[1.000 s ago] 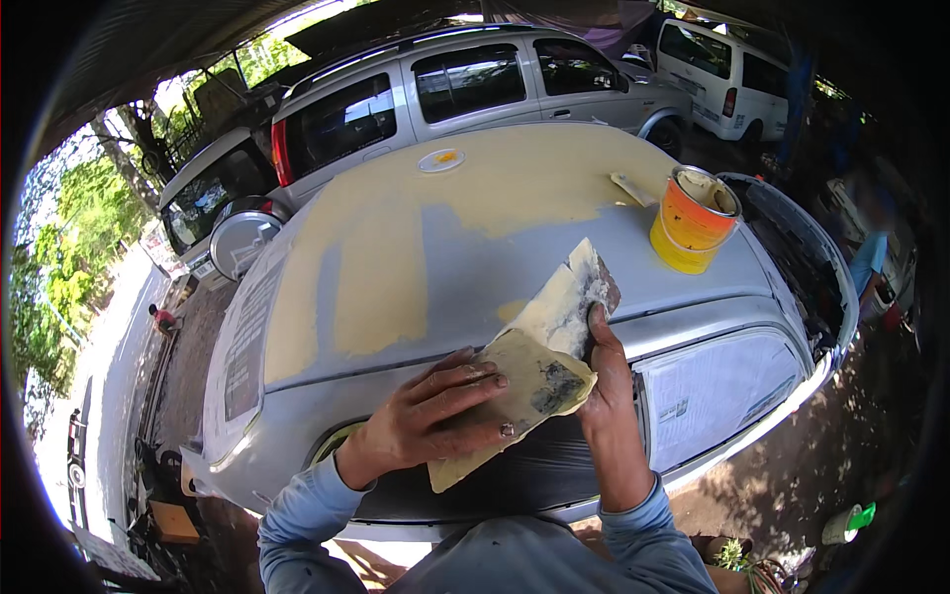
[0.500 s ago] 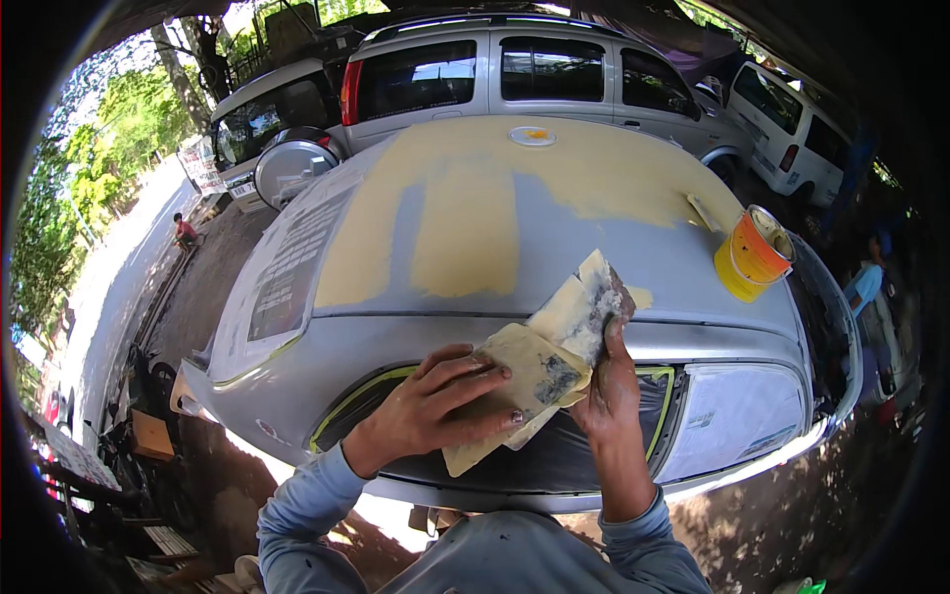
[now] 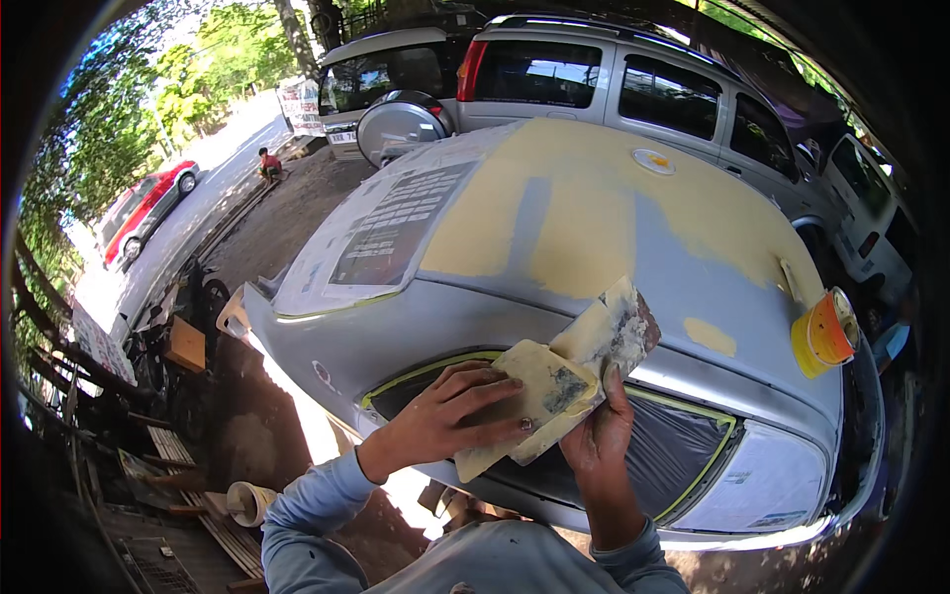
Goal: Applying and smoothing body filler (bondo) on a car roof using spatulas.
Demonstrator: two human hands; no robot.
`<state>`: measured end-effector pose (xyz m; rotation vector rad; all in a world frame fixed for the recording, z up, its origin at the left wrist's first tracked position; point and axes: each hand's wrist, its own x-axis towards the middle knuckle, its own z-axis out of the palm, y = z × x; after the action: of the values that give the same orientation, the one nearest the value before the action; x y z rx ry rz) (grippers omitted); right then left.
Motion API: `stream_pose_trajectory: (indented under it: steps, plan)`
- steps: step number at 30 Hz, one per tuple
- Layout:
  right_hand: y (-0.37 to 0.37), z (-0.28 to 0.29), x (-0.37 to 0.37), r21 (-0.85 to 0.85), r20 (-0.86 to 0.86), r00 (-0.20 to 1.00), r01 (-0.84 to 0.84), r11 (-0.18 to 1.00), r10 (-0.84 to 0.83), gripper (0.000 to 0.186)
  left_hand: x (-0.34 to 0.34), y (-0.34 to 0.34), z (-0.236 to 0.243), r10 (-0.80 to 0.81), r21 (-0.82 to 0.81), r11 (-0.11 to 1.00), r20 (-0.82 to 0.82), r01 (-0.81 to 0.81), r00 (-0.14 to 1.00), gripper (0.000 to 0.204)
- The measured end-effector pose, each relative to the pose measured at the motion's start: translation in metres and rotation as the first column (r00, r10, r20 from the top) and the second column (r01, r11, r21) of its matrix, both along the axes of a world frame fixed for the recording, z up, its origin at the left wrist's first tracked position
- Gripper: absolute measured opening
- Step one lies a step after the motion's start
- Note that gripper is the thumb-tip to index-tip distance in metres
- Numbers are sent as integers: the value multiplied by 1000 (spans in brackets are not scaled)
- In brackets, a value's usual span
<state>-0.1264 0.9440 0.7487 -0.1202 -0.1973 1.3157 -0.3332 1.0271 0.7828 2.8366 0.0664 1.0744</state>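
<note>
My left hand (image 3: 450, 416) is closed on a flat, putty-smeared spreader (image 3: 554, 391), its fingers over the top. My right hand (image 3: 604, 441) grips a flat board (image 3: 609, 322) caked with pale yellow putty and dark stains; the spreader lies overlapping its lower part. Both are held above the near side of a silver car, whose roof (image 3: 564, 252) carries broad yellow putty patches. A yellow-orange can (image 3: 819, 337) stands at the roof's right end, with a putty-coated blade (image 3: 790, 282) beside it and a round lid (image 3: 653, 160) toward the far edge.
Silver and white vehicles (image 3: 663, 94) line the far side. A red car (image 3: 148, 208) is on the road at left, near a crouching person (image 3: 269, 168). A white bucket (image 3: 247, 503), an orange box (image 3: 186, 342) and wooden strips (image 3: 193, 475) lie at lower left.
My view has swung left, so the roof and can appear further right and the red car now shows on the road. Both hands still hold the putty tools, slightly further right in view.
</note>
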Motion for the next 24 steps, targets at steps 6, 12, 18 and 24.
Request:
stream_pose_trajectory:
  steps: [6,12,18,24]
  plan:
    - [16,-18,-27,0,45,971,-237,972,237,47,-32,-33,-11,202,-100,975,19,-199,979,47]
    - [22,-26,-64,-81,275,874,-393,916,399,55,-64,-87,-26,454,-218,867,-28,-449,891,57]
    - [16,-34,-99,-69,232,727,-650,757,646,62,-84,-139,-26,614,-259,759,-24,-598,789,71]
    - [7,-33,-130,-148,359,681,-634,760,638,64,-104,-177,-30,711,-283,657,-76,-699,699,60]
